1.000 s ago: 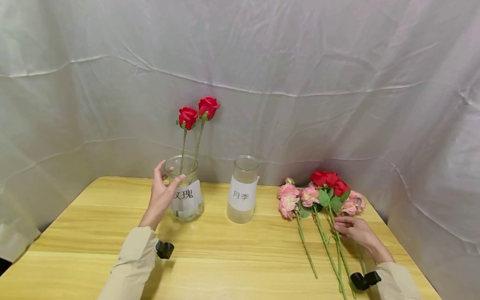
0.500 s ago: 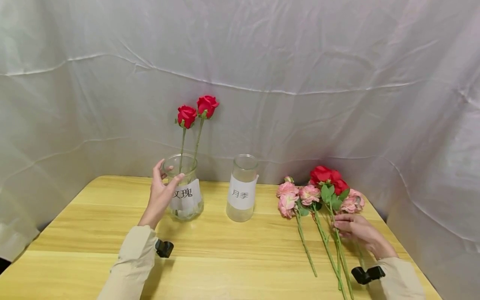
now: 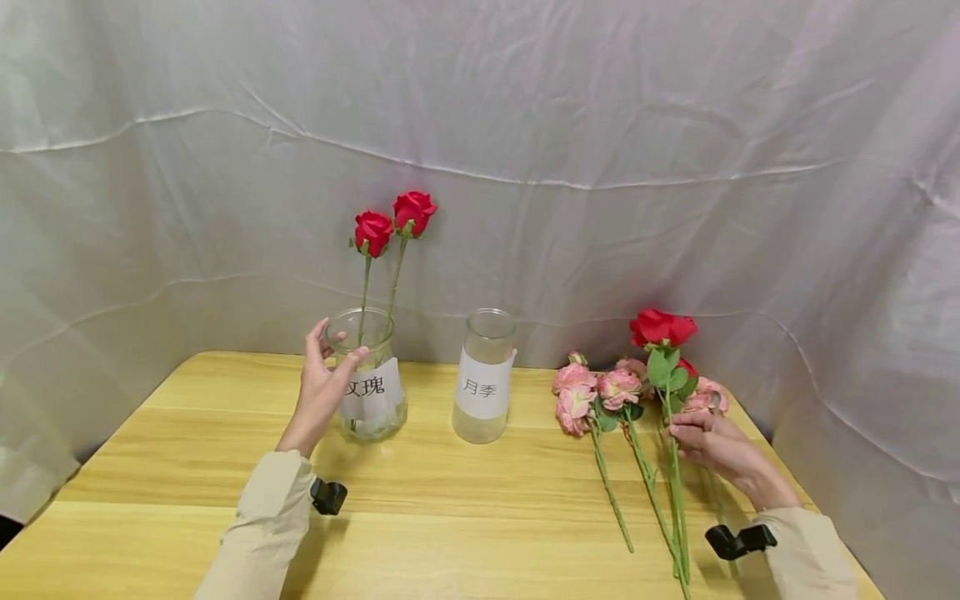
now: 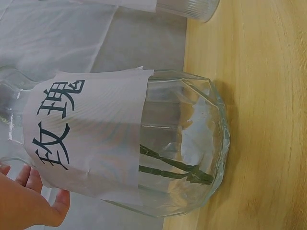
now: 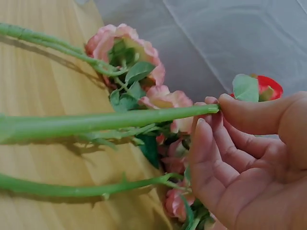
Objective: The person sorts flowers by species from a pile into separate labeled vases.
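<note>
My left hand [image 3: 324,385] grips the neck of a wide glass vase [image 3: 395,414], thumb in front and fingers behind. A white paper label [image 4: 91,129] with black characters is stuck on it. Two red roses [image 3: 414,212] stand upright in this vase, their stem ends visible through the glass in the left wrist view. Over on the right, my right hand [image 3: 716,450] pinches the green stem [image 4: 196,175] of a red rose between thumb and fingers. That rose's bloom [image 3: 663,327] is raised above the other flowers. A second red bloom shows partly behind its leaves.
Between my hands stands a narrower labelled glass vase [image 3: 482,429]. Several pink flowers [image 3: 575,400] lie on the wooden table [image 3: 450,517] at the right, stems toward me. A grey cloth [image 3: 525,167] hangs behind the table.
The red rose in my right hand has risen, its bloom moving up and apart from the other red one. My left hand stays at the wide vase.
</note>
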`<state>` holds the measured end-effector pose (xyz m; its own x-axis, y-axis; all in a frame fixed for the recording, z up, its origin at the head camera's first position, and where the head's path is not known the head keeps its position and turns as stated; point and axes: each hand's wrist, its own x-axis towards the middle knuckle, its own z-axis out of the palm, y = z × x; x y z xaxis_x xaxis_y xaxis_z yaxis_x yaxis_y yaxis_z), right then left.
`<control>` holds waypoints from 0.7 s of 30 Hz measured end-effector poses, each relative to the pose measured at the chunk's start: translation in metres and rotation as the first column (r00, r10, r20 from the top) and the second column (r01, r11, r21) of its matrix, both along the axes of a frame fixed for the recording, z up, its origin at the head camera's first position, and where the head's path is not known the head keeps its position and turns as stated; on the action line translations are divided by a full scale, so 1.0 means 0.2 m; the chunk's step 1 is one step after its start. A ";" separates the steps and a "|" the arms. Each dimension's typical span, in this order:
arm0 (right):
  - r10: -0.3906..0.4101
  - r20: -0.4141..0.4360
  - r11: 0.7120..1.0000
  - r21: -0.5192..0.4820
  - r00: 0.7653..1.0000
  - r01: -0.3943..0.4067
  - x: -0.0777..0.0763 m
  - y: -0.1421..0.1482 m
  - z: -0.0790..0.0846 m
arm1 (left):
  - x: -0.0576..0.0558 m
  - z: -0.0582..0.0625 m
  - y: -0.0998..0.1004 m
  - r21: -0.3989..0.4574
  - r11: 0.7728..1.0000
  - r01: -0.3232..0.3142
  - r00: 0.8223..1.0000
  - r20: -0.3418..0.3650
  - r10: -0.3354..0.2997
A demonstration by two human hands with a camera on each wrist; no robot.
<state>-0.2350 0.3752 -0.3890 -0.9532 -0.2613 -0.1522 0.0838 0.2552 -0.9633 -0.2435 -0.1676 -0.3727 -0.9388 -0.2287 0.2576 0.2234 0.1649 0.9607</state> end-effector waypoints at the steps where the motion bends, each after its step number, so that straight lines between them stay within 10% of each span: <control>1: -0.013 -0.011 1.000 0.015 1.000 0.013 0.00 -0.01 0.01 | 0.00 0.00 0.00 0.000 1.000 0.000 1.000 0.000 0.000; 11: -0.119 -0.046 0.991 -0.072 0.992 0.115 0.01 -0.07 0.08 | 0.01 0.01 0.00 0.001 1.000 0.002 1.000 0.006 -0.002; 21: -0.257 -0.024 0.891 -0.393 0.966 0.227 0.03 -0.15 0.08 | 0.01 0.00 0.00 0.010 1.000 0.002 1.000 -0.002 -0.002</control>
